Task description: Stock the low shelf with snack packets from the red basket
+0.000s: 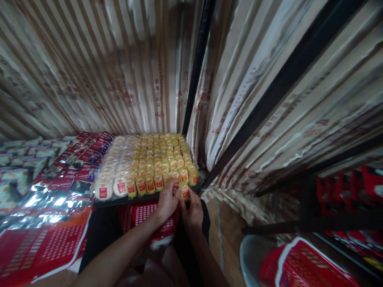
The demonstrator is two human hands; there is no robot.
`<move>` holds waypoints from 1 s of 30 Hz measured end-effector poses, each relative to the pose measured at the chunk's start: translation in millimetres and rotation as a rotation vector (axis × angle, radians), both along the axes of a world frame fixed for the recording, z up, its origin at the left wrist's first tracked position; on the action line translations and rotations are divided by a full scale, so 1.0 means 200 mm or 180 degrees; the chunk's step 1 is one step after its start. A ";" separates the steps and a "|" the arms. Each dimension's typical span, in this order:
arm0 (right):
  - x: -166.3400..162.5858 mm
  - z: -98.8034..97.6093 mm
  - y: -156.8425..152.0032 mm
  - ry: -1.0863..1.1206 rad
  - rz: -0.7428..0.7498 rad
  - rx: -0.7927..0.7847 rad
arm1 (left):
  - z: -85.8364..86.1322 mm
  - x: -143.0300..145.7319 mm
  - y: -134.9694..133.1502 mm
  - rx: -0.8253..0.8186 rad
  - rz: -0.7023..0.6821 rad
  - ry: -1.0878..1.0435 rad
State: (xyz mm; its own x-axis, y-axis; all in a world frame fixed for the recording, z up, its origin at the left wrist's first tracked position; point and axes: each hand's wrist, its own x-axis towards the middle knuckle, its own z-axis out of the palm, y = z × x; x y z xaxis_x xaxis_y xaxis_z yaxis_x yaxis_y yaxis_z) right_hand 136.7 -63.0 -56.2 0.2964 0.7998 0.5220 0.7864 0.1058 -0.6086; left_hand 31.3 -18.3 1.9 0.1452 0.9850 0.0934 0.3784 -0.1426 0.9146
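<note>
A black tray (119,200) holds rows of small wrapped yellow snack packs (161,157) and, on its left side, rows of round white wrapped cakes (116,165). Both my hands meet at the tray's near right corner. My left hand (168,200) has its fingers curled on the front row of yellow packs. My right hand (191,211) is closed round one yellow pack with a red label (184,192) at the tray's edge.
Red and silver snack bags (74,167) lie left of the tray. A red plastic basket (140,215) sits under the tray, another red basket (299,265) at lower right on a white stool. Corrugated paper-lined walls and black rack bars (196,67) close in behind.
</note>
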 end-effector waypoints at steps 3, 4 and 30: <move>0.01 0.03 0.04 0.0135 -0.0257 -0.0205 | -0.01 0.03 0.03 -0.0047 -0.0034 -0.0236; 0.01 0.04 0.06 0.0173 -0.0321 -0.0252 | -0.02 0.04 0.03 -0.0085 -0.0054 -0.0278; 0.02 -0.08 0.20 0.0398 -0.0269 0.0238 | -0.07 0.03 0.02 0.1608 -0.0775 0.1550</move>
